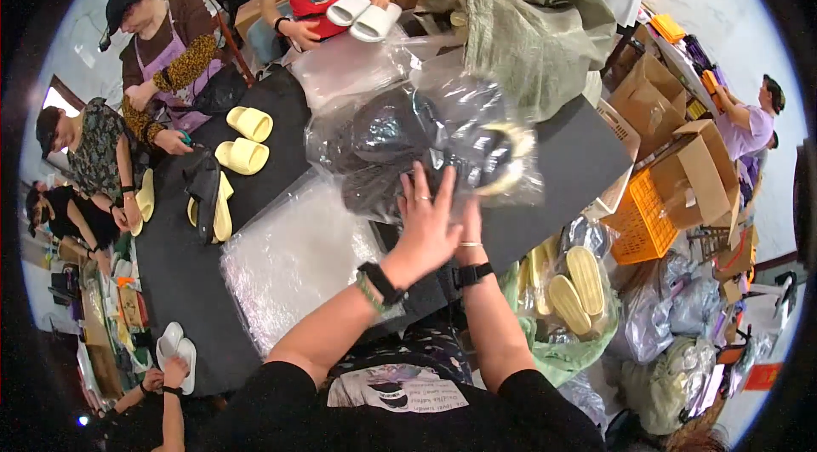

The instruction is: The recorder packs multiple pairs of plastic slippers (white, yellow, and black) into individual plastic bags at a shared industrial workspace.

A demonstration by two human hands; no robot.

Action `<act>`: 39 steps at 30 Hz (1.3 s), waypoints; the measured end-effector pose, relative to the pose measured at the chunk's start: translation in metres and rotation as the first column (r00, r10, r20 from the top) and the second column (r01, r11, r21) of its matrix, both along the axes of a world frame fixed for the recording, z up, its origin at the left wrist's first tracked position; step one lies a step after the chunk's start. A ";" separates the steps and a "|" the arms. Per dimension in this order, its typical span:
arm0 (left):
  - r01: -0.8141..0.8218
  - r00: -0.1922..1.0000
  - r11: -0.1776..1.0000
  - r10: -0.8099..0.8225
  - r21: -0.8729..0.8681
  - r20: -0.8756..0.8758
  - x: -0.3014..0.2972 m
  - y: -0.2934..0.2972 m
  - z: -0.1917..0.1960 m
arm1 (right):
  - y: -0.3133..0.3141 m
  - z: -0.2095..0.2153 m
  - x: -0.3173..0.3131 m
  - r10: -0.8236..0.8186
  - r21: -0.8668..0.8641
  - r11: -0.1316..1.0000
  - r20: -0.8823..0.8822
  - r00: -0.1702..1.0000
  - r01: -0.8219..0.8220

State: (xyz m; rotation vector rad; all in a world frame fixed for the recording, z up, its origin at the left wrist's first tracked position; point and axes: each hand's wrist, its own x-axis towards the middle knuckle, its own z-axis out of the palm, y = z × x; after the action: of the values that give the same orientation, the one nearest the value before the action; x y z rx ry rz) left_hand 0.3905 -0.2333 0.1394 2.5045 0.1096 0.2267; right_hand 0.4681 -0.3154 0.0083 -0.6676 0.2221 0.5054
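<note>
Head view: we seemingly smoothed the bag (417, 133), left grip (427, 220) spread. Right grip (470, 226)? We couldn't tell; even pressure seemed needed next.

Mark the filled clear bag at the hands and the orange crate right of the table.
Filled clear bag (407, 130): head view, near the middle of its plastic.
Orange crate (638, 220): head view, on its latticed wall.

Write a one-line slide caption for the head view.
Left hand and right hand at a clear plastic bag over a black table, with yellow slippers to the left.
</note>
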 end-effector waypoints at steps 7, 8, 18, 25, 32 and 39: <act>-0.047 0.982 0.955 0.098 0.294 -0.162 0.027 0.033 -0.103 | -0.093 -0.045 -0.019 0.300 -0.378 0.871 -0.095 0.949 -0.313; -0.068 0.976 0.940 0.132 0.334 -0.174 0.027 0.035 -0.103 | -0.118 -0.044 -0.020 0.376 -0.412 0.840 -0.027 0.926 -0.353; 0.486 0.872 0.874 -0.487 0.029 0.053 0.022 -0.123 -0.083 | -0.466 -0.200 -0.017 -0.061 -0.920 -0.329 0.247 0.967 0.214; 0.697 0.543 0.525 -0.831 -0.489 -0.119 0.012 -0.211 -0.160 | -0.503 -0.188 0.074 0.052 -0.704 -0.637 -0.444 0.894 -0.313; -0.504 0.492 0.199 -0.734 -0.841 -0.468 0.019 -0.281 -0.286 | -0.516 -0.275 0.025 0.422 -0.933 -0.329 -0.286 0.860 -0.148; -0.856 0.489 -0.047 -0.395 -0.515 -0.778 0.040 -0.297 -0.357 | -0.358 -0.223 -0.029 0.727 -0.903 0.050 -0.260 0.635 -0.427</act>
State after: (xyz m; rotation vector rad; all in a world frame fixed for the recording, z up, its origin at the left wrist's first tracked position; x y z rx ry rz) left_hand 0.4302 -0.5299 -0.2179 0.6721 0.9317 -0.7487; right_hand 0.4394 -0.6730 -0.2151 -2.0747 -0.1021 1.1194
